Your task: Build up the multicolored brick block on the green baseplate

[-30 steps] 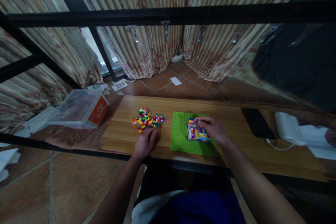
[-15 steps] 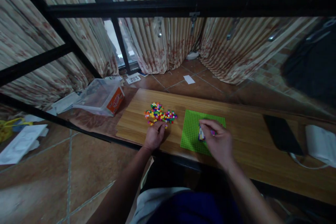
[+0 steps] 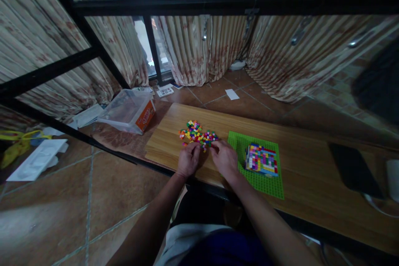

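Loose small toy bricks (image 3: pixel 195 133) of many colours lie in a pile on the wooden table. At the pile's near edge my left hand (image 3: pixel 188 160) is closed, fingers curled; whatever it may hold is hidden. My right hand (image 3: pixel 225 160) reaches the pile's right side with its fingertips pressed together, and I cannot make out what is in them. To the right lies a green baseplate (image 3: pixel 264 189). On it stands a boxy build of many-coloured bricks (image 3: pixel 261 160), which neither hand touches.
The wooden table (image 3: pixel 302 162) also bears a black flat device (image 3: pixel 353 168) with a white cable and a white object (image 3: pixel 393 178) at the far right. A clear plastic bin (image 3: pixel 124 110) with an orange label stands on the floor left. A black metal rail (image 3: pixel 218 4) crosses behind.
My right hand has left the brick build on the baseplate and moved left to the loose pile, uncovering the build. My left hand stays by the pile. The view has shifted slightly left.
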Motion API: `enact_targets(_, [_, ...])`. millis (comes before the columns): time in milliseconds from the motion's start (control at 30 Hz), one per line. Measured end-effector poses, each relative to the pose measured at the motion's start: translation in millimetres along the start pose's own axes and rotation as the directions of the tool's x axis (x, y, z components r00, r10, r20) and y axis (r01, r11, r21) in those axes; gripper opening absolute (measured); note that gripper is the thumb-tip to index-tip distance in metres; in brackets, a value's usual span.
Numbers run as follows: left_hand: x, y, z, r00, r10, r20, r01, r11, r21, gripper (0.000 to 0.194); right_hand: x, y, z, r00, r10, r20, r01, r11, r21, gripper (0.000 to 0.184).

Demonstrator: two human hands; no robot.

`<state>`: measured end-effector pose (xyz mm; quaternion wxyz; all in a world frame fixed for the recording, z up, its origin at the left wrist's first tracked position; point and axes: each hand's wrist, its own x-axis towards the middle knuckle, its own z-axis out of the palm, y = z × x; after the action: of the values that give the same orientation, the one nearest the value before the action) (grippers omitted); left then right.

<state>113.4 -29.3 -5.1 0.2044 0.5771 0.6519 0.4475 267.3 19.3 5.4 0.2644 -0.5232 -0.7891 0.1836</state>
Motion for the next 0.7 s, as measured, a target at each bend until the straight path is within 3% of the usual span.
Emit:
enact_targets(167, [-0.3,0.8,-0.2,1.000,0.011,0.007,-0.011,1.000,-0.001,0.025,6.0,-5.8,9.4,1.000,0.001,-0.011,-0.002,0.997,-0.078,0.016])
enact_targets(333, [-0.9,3.9,-1.2,0.999,0.028,0.015,-0.028,0.999,-0.017,0.024,5.0,-8.1,9.8,1.000,-0.002,-0.028,0.001,0.999,-0.052,0.019])
enact_targets(567, [-4.7,11.2,-3.9,0.999,0.016,0.036,-0.013,0.996,-0.093,0.022,-17.5,-13.3,-12.8,0.991,-0.045,-0.127,0.075,0.967,0.243,0.025])
enact_targets(700, [-16.8,31.8,4.7,0.991,-0.077,0.105,0.106,0.946,-0.307,0.031,-32.2,-20.1,-30.4,0.980,-0.072,-0.185,0.129,0.938,0.321,0.024])
